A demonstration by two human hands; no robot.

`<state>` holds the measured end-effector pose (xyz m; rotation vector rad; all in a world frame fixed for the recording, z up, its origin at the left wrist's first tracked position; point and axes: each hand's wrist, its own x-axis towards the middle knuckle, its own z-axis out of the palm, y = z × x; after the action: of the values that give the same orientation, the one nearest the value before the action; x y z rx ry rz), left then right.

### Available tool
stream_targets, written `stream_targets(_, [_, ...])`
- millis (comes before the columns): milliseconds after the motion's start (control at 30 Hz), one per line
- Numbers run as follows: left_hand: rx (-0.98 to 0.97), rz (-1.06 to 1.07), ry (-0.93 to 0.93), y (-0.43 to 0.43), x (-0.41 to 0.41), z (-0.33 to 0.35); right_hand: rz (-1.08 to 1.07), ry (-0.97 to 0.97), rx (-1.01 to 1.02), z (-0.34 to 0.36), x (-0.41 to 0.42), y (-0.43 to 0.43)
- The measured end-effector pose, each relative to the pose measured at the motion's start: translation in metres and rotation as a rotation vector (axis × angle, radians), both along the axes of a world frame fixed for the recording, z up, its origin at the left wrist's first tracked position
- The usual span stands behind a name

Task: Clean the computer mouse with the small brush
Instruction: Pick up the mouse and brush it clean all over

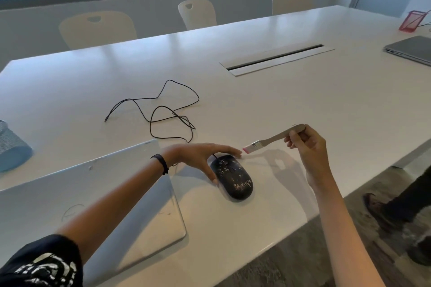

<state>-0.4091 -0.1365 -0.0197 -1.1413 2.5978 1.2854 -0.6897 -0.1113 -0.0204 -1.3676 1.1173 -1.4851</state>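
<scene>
A black wired computer mouse (233, 178) lies on the white table (303, 105), speckled with pale crumbs. My left hand (200, 155) is spread over its far-left end, thumb at its left side, fingers reaching past its front; the grip looks loose. My right hand (305, 144) holds a small brush (268, 140) by its pale handle, above the table to the right of the mouse. The pink bristles point left and hover just beyond my left fingertips, apart from the mouse. The mouse's black cable (163, 109) loops away across the table.
A closed silver laptop (93, 205) lies left of the mouse under my left forearm. A blue-grey speaker (11, 147) sits at the left edge. Another laptop (412, 50) and a red mesh holder (411, 21) are far right. A person's legs (396, 212) stand by the table's right edge.
</scene>
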Motion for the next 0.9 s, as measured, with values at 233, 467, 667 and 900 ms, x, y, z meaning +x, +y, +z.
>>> stream_targets(233, [0.002, -0.035, 0.062, -0.0047, 0.0036, -0.0043, -0.006, 0.009, -0.008, -0.0032, 0.0028, -0.0004])
stream_targets(467, [-0.019, -0.053, 0.109, -0.0049, 0.0045, -0.0088, -0.031, -0.003, -0.008, -0.0061, 0.0030, -0.0014])
stream_targets(667, [-0.006, -0.058, 0.141, -0.0060, 0.0029, -0.0092, -0.043, -0.024, -0.011, -0.0056, 0.0016, 0.0001])
stream_targets(900, [-0.006, -0.061, 0.167, -0.0061, 0.0031, -0.0096, -0.079, -0.073, -0.001, -0.0057, 0.0055, 0.0080])
